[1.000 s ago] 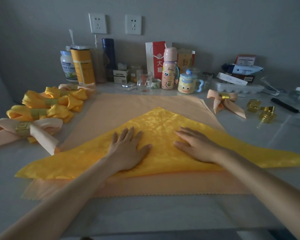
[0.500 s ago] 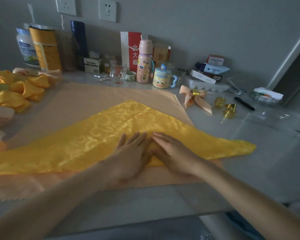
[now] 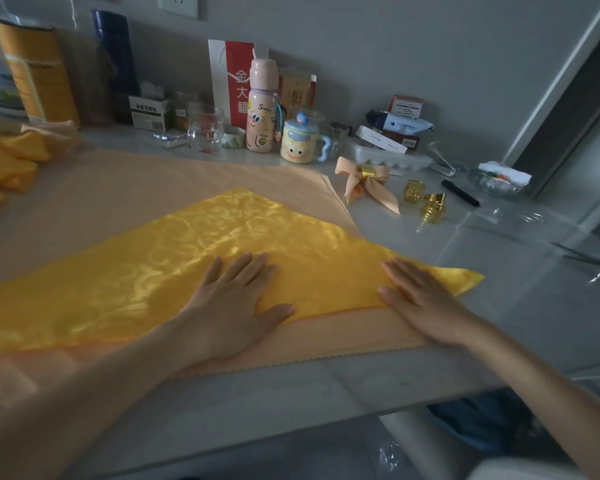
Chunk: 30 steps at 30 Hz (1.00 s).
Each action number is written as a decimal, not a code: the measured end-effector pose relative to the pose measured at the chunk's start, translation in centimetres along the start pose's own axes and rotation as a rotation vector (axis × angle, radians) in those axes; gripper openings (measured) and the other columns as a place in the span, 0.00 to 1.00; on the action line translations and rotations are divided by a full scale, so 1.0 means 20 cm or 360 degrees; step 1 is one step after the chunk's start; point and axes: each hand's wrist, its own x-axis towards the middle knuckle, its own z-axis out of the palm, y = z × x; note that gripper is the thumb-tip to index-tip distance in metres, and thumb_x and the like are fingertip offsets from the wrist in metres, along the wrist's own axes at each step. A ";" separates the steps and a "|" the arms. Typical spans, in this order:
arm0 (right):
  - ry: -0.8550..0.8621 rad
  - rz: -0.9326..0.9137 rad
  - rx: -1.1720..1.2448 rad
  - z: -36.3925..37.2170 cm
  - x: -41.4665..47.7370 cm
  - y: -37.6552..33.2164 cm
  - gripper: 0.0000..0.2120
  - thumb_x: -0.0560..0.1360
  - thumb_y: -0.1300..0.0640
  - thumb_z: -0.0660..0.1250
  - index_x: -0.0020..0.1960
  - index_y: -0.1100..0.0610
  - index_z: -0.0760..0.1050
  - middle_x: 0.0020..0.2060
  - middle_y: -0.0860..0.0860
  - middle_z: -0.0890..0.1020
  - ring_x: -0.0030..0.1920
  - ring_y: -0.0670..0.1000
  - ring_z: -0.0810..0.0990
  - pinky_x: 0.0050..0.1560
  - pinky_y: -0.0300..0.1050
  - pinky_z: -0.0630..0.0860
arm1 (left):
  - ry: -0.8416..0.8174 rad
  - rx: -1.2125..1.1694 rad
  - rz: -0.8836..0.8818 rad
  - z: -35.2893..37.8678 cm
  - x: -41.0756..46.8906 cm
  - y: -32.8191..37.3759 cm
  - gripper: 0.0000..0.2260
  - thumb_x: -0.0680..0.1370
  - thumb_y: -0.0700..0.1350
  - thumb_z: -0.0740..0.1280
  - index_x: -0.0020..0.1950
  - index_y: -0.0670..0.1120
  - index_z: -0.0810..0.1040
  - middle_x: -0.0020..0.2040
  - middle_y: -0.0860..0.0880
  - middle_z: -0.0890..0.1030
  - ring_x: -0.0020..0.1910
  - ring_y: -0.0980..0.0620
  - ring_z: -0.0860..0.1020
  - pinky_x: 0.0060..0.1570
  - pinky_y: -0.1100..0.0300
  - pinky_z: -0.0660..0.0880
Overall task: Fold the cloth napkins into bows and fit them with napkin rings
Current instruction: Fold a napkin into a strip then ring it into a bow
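"On the counter [image 3: 499,306], right in front of that person, what is lying there?"

"A yellow napkin [image 3: 222,258] is lying there, folded into a big triangle. It is sitting on top of a peach cloth [image 3: 153,181] that is lying flat under it."

"What are the hands doing?"

"Both hands are lying flat and open on the napkin, with fingers straight. The left hand [image 3: 232,306] is pressing near the middle of the long near edge, and its heel is resting on the peach cloth. The right hand [image 3: 420,299] is pressing close to the right tip. They are holding nothing."

"Is anything shiny sitting nearby?"

"Yes. A peach bow [image 3: 378,192] wearing a gold ring [image 3: 366,172] is lying just past the far right corner of the peach cloth. Some loose gold rings [image 3: 413,192] are sitting just to its right. Yellow bows [image 3: 11,161] are lying far over on the left. A pink bottle [image 3: 263,109], a smiley mug [image 3: 300,142] and a clear glass [image 3: 205,131] are standing at the back by the wall."
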 end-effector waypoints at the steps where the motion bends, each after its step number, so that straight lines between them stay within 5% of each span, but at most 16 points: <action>1: -0.0007 0.0078 0.0023 -0.01 -0.01 0.05 0.39 0.70 0.29 0.38 0.76 0.47 0.39 0.76 0.47 0.40 0.75 0.45 0.38 0.72 0.41 0.36 | -0.0013 0.0006 -0.0013 -0.01 0.00 0.01 0.43 0.66 0.75 0.32 0.77 0.55 0.41 0.77 0.57 0.38 0.75 0.57 0.37 0.73 0.51 0.36; 5: 0.0062 0.0546 0.0114 -0.11 -0.06 0.26 0.39 0.77 0.36 0.50 0.76 0.53 0.34 0.76 0.53 0.40 0.76 0.54 0.41 0.73 0.47 0.42 | -0.0029 0.0015 -0.0002 -0.01 -0.01 0.00 0.54 0.54 0.78 0.24 0.77 0.55 0.42 0.77 0.57 0.39 0.75 0.58 0.38 0.73 0.52 0.36; 8: 0.0113 0.0697 0.0184 -0.15 -0.07 0.35 0.40 0.77 0.40 0.57 0.76 0.55 0.37 0.76 0.56 0.44 0.76 0.55 0.43 0.74 0.50 0.44 | -0.0051 0.0013 -0.0030 -0.01 -0.02 0.01 0.37 0.72 0.71 0.39 0.77 0.54 0.42 0.77 0.56 0.39 0.75 0.56 0.38 0.73 0.51 0.36; 11: 0.0412 0.0717 0.0042 -0.19 -0.04 0.31 0.33 0.77 0.53 0.63 0.75 0.60 0.52 0.73 0.61 0.61 0.73 0.60 0.59 0.70 0.51 0.58 | 0.0010 0.0126 -0.0026 -0.06 -0.03 0.05 0.30 0.79 0.63 0.48 0.77 0.53 0.45 0.78 0.51 0.41 0.76 0.52 0.39 0.73 0.47 0.37; 15: 0.0907 0.0324 0.0201 -0.26 0.03 -0.03 0.22 0.75 0.67 0.60 0.68 0.61 0.67 0.64 0.60 0.74 0.63 0.59 0.73 0.59 0.45 0.68 | 0.0316 0.0180 0.0184 -0.11 -0.02 0.18 0.25 0.81 0.51 0.54 0.77 0.49 0.52 0.78 0.48 0.47 0.77 0.50 0.43 0.73 0.45 0.41; 20: 0.0587 -0.0634 0.0180 -0.07 0.08 -0.62 0.24 0.76 0.71 0.55 0.70 0.59 0.65 0.70 0.54 0.68 0.70 0.51 0.65 0.68 0.39 0.61 | 0.0494 -0.0087 -0.0158 -0.13 -0.02 0.22 0.23 0.81 0.44 0.53 0.76 0.44 0.54 0.77 0.47 0.52 0.77 0.49 0.46 0.73 0.47 0.43; 23: 0.0444 -0.0866 0.0204 0.00 0.12 -0.78 0.23 0.78 0.70 0.55 0.72 0.61 0.63 0.72 0.54 0.64 0.73 0.49 0.59 0.68 0.34 0.54 | 0.0424 -0.0039 -0.0327 -0.11 -0.10 0.10 0.25 0.80 0.43 0.54 0.76 0.42 0.51 0.78 0.46 0.48 0.77 0.48 0.42 0.73 0.47 0.41; 27: 0.0240 -0.0953 0.0199 0.10 0.14 -0.82 0.23 0.82 0.52 0.53 0.75 0.55 0.58 0.75 0.49 0.57 0.75 0.44 0.52 0.67 0.28 0.44 | 0.0198 0.0038 -0.0390 -0.03 -0.32 -0.11 0.29 0.80 0.61 0.41 0.77 0.49 0.44 0.78 0.49 0.42 0.76 0.49 0.39 0.72 0.49 0.35; 30: 0.0235 -0.0938 0.0173 0.12 0.15 -0.81 0.23 0.81 0.49 0.52 0.75 0.52 0.57 0.75 0.45 0.55 0.74 0.41 0.50 0.65 0.26 0.41 | 0.0104 0.0055 -0.0450 -0.02 -0.49 -0.27 0.53 0.55 0.74 0.19 0.77 0.53 0.40 0.77 0.52 0.38 0.76 0.52 0.38 0.71 0.51 0.34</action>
